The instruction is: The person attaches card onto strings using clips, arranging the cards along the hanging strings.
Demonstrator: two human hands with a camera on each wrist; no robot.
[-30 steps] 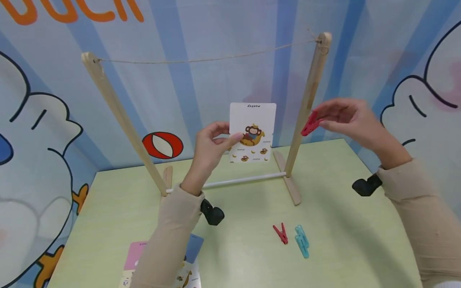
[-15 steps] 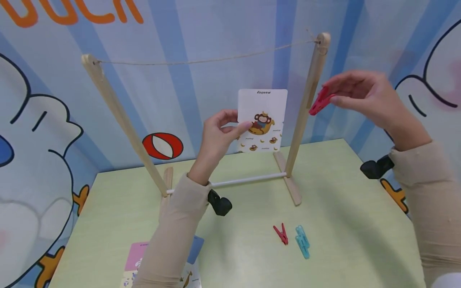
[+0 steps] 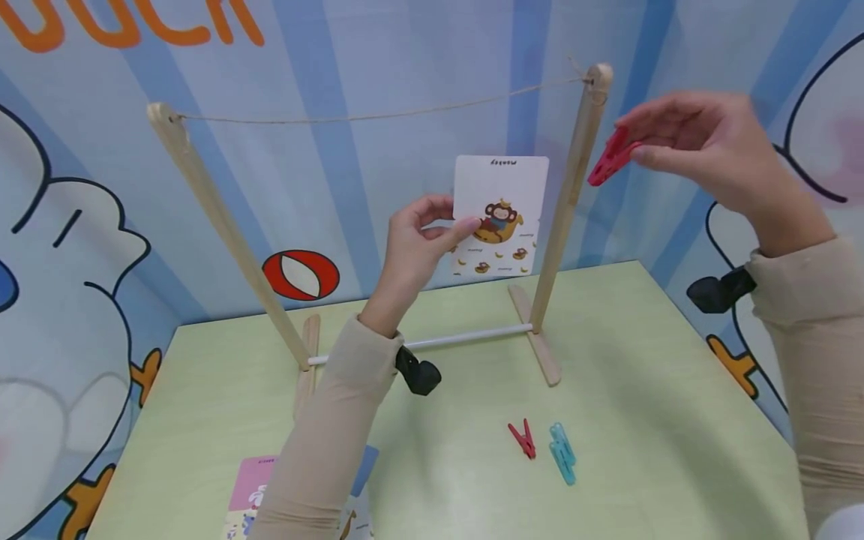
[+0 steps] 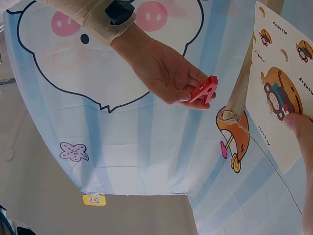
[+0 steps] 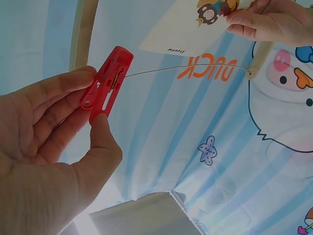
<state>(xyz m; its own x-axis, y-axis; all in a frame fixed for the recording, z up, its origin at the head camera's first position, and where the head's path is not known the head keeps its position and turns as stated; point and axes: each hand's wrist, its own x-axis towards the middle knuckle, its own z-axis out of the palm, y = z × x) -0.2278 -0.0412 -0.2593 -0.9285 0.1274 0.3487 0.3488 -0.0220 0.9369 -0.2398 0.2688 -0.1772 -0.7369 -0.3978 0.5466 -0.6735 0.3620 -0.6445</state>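
- Head view: the left hand (image 3: 425, 236) pinches the white monkey card (image 3: 499, 180) at one edge, thumb on its printed face; the card shows between the posts of the wooden stand (image 3: 570, 195), below its string (image 3: 378, 118).
- Head view: outside the stand's right post, near its top, the right hand (image 3: 718, 154) pinches a red clip (image 3: 613, 158) between thumb and fingers.
- Head view: on the bench (image 3: 641, 360), in front of the stand, a second red clip (image 3: 524, 440) lies near a blue clip (image 3: 562, 454); a pink-topped card (image 3: 250, 486) lies in front of the stand's left foot, partly behind the left sleeve (image 3: 317, 450).
- Left wrist view: a post of the stand runs behind the monkey card.
- Right wrist view: thumb and fingertips close on the red clip, near a post of the stand; the string stretches beyond.
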